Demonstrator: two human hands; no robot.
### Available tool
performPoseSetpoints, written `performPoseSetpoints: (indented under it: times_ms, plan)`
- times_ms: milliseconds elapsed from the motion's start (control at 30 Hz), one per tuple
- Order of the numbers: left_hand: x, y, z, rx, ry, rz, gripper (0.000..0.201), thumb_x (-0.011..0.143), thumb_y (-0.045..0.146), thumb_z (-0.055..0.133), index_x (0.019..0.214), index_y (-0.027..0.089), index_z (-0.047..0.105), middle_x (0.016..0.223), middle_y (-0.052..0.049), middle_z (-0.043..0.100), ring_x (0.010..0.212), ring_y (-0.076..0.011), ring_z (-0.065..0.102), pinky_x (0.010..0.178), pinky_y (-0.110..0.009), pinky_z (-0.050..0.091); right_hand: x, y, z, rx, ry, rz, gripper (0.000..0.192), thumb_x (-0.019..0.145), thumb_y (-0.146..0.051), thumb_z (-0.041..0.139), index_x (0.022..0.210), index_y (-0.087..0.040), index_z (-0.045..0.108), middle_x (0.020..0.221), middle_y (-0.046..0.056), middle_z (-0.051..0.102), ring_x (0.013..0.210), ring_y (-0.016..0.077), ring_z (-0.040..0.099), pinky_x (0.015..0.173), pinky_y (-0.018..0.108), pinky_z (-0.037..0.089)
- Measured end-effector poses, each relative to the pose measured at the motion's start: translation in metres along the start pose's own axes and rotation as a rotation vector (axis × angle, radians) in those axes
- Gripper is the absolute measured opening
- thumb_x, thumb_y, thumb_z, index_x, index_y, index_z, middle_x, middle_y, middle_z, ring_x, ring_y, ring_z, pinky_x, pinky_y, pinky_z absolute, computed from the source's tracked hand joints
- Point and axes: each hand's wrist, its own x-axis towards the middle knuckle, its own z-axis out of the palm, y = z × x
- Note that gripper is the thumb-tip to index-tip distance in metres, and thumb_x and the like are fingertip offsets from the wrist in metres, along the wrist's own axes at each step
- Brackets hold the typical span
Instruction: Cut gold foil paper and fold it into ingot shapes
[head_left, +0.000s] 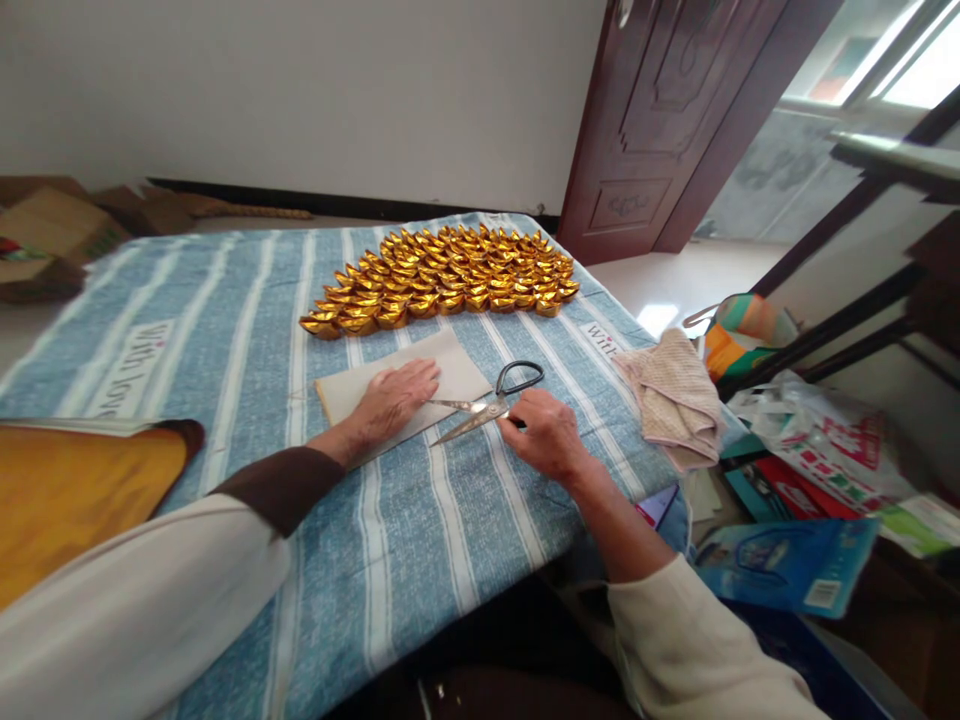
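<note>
1 head view looks down, seemingly near hands [399,396].

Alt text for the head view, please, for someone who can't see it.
A person's left hand lies flat on pale paper while the right hand holds open scissors at its near edge. Beyond, rows of shiny gold shapes sit on a blue-and-white striped tablecloth, with a pinkish cloth to the right.

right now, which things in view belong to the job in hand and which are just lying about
Likely part of the job:
open scissors, in the right hand
pale paper, under the left hand
shiny gold pieces, probably, set in rows beyond the paper

Apparently just lying about:
pinkish cloth
white plastic bag
blue packet
cardboard boxes
</note>
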Motion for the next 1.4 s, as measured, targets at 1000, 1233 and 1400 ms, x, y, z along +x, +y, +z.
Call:
performPoseSetpoints:
  times_ms: [1000, 1233, 1400]
  plan:
    - [-0.018, -0.014, -0.007, -0.671, 0.239, -0.047, 0.068, 0.097, 0.056, 0.017, 0.134, 0.011, 0.051, 0.142, -0.013, 0.048, 0.130, -0.0208, 0.047, 0.108, -0.035, 0.037, 0.040, 0.041, 0.013, -0.335, -0.192, 0.575, 0.033, 0.090, -0.028, 0.046, 0.093, -0.007, 0.070, 0.100, 0.020, 0.066, 0.095, 0.0301, 0.060, 0.075, 0.035, 0.044]
    - [-0.024, -0.016, -0.015, -0.613, 0.214, -0.067, 0.052, 0.097, 0.048, 0.032, 0.126, 0.012, 0.057, 0.125, -0.011, 0.063, 0.110, -0.0230, 0.062, 0.094, -0.037, 0.049, 0.034, 0.041, 0.013, -0.371, -0.206, 0.560, 0.035, 0.090, -0.031, 0.044, 0.094, -0.008, 0.070, 0.097, 0.019, 0.066, 0.094, 0.0305, 0.061, 0.071, 0.035, 0.044]
    - [-0.040, -0.007, -0.013, -0.438, 0.149, 0.003, 0.038, 0.085, 0.042, 0.058, 0.113, 0.017, 0.062, 0.130, -0.012, 0.059, 0.126, -0.0292, 0.048, 0.109, -0.045, 0.031, 0.032, 0.044, 0.016, -0.410, -0.217, 0.565, 0.035, 0.090, -0.034, 0.045, 0.094, -0.010, 0.070, 0.098, 0.017, 0.066, 0.094, 0.0298, 0.061, 0.071, 0.035, 0.044]
